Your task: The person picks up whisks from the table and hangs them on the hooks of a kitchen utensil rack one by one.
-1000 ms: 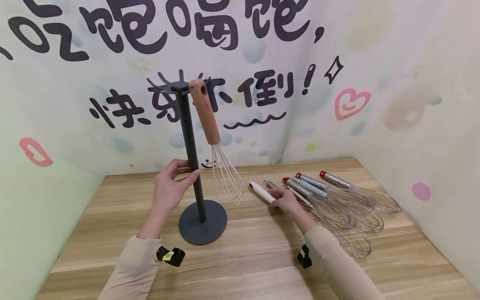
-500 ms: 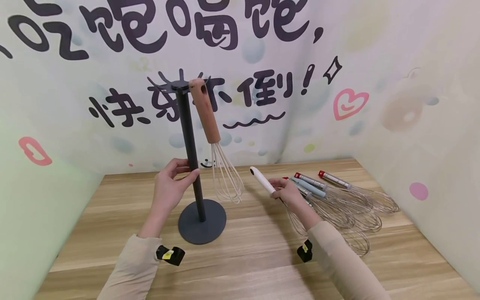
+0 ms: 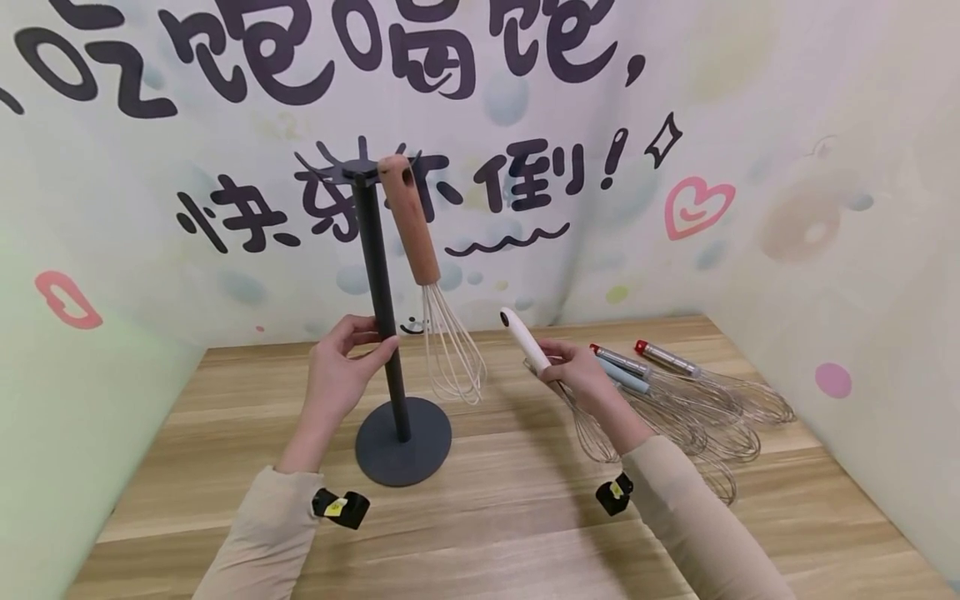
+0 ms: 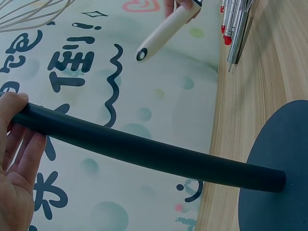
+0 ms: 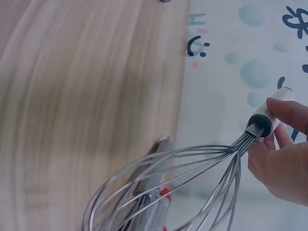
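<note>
My left hand [image 3: 347, 367] holds the dark post of a round-based stand [image 3: 381, 304], thumb in front and fingers behind. Spread hooks top the stand, and from one hangs a whisk with a wooden handle [image 3: 411, 221] and pale wires. To the right, my right hand [image 3: 583, 382] pinches a white-handled whisk [image 3: 527, 340] near the lower end of its handle. That handle points up and left, and its wires slope down to the right. In the right wrist view, the thumb and fingers close around the white handle [image 5: 281, 106] beside its dark collar.
Several more whisks lie on the wooden table [image 3: 480, 517] at the right, among them one with a light-blue handle [image 3: 624, 375] and one with a red-tipped metal handle [image 3: 667, 358]. A printed white wall covering [image 3: 487, 275] rises behind the table.
My right hand has lifted the white-handled whisk up off the table, away from the other whisks. My left hand has stayed on the post.
</note>
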Demonstrator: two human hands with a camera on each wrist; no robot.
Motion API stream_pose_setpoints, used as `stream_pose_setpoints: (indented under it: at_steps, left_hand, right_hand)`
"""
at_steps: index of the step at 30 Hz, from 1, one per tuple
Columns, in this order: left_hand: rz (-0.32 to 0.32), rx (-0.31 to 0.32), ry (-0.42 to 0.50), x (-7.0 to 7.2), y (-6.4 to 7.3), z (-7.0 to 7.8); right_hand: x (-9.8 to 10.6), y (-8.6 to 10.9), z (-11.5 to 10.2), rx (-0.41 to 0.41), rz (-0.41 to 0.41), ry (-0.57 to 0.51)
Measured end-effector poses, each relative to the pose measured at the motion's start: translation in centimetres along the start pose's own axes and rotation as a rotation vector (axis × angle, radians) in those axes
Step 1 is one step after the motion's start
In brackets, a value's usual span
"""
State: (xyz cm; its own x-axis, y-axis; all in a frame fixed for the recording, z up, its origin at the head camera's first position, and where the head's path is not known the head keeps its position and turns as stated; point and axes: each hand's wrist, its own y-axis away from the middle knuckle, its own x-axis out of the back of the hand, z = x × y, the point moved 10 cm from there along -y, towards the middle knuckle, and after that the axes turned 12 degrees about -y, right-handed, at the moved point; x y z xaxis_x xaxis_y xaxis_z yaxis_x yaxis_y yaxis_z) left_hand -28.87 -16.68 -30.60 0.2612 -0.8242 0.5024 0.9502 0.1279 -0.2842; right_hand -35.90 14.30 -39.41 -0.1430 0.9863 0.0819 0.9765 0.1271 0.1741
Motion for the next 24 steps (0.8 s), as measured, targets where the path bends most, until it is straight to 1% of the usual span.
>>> stream_pose_setpoints:
  at_steps: [3,7,12,20,24]
  left_hand:
    - [0.000,0.004,0.000,0.0,0.0,-0.1]
    - [0.001,0.004,-0.001,-0.1,0.0,-0.1]
    - [0.002,0.001,0.009,0.0,0.0,-0.1]
    - [0.001,0.008,0.003,0.0,0.0,-0.2]
    - [0.000,0.005,0.000,0.0,-0.1,-0.1]
  right_hand:
    - [-0.1,0.4,-0.8,0.021,0.005,0.011]
    - [-0.3,0.7,-1.9,0.050,-0.007,0.008]
    - [-0.7,1.2,-3.2,0.075,-0.024,-0.028]
    - [-1.2,2.2,-5.4,0.094,-0.045,-0.055]
    - [-1.3,2.6,-6.2,0.097,-0.043,-0.068]
